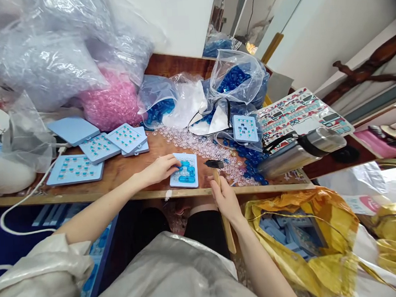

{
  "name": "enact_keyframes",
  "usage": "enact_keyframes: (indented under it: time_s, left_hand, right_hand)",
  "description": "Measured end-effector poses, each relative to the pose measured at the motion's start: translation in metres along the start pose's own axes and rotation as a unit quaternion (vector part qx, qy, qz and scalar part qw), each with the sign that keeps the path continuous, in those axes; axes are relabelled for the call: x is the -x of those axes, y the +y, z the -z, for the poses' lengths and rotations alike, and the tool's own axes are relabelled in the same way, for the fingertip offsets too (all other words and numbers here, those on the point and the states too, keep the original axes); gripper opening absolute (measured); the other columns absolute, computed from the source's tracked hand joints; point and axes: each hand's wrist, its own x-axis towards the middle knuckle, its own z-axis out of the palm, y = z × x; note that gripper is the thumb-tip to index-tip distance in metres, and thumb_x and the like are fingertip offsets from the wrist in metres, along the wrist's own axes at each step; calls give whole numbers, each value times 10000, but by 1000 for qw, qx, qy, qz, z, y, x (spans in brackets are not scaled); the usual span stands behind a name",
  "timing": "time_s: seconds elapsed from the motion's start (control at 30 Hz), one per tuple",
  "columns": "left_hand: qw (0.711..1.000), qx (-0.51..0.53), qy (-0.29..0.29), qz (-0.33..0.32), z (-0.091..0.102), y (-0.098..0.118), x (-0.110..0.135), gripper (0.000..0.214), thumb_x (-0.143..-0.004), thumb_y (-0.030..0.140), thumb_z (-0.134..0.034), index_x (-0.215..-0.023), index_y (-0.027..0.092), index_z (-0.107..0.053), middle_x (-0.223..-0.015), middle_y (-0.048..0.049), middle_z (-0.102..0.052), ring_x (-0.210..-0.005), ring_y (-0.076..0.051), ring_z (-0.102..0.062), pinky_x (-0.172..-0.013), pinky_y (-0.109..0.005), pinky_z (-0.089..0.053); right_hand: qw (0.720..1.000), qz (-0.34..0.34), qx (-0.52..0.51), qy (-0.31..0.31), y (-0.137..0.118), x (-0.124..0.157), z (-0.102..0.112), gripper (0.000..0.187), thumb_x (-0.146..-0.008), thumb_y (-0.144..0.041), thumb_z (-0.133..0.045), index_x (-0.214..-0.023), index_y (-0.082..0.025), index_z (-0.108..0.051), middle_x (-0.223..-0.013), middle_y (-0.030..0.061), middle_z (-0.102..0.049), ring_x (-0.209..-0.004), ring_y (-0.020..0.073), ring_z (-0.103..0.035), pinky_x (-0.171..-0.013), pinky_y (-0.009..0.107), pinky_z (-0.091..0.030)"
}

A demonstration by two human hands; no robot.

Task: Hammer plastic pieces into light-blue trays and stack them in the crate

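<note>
A light-blue square plastic panel (pixel 184 184) lies at the table's front edge, with shiny translucent blue pieces (pixel 187 179) and small clear rings on it. My left hand (pixel 162 170) grips the panel's left side, fingertips over its edge beside the blue pieces. Just to the right, my right hand (pixel 224 194) is closed round the wooden handle of a hammer (pixel 216 176). The dark hammer head is raised a little over the tabletop, apart from the panel, and the handle's end hangs below the table edge.
Several light-blue panels (pixel 74 170) lie at left. Clear rings (pixel 197 141) and dark-blue pieces (pixel 249 163) are scattered behind and right. Bags of pink pieces (pixel 111 100) and blue pieces (pixel 230 78) stand behind. A steel flask (pixel 303 152) lies right; a yellow sack (pixel 329 273) holds blue parts below.
</note>
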Motion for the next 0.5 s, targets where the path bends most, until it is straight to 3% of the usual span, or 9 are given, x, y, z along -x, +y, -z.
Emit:
enact_keyframes:
  time_s: [0.17, 0.5]
  left_hand:
    - [1000, 0, 5, 12, 3, 4, 1, 170, -870, 183, -409, -883, 165, -577, -905, -49, -538, -839, -141, -522, -779, -255, -416]
    - [999, 19, 13, 40, 1, 1, 3, 179, -858, 240, -444, -951, 169, -580, -927, -55, -517, -858, -157, -516, -778, -270, -415]
  right_hand:
    - [994, 63, 72, -53, -28, -11, -11, 276, -894, -372, -361, -1015, -191, -530, -779, 22, -604, -665, 155, -546, -647, 254, -388]
    - [971, 24, 193, -139, -25, -17, -30, 244, -895, -380, -339, -926, -215, -516, -679, 17, -576, -650, 187, -560, -595, 242, -340]
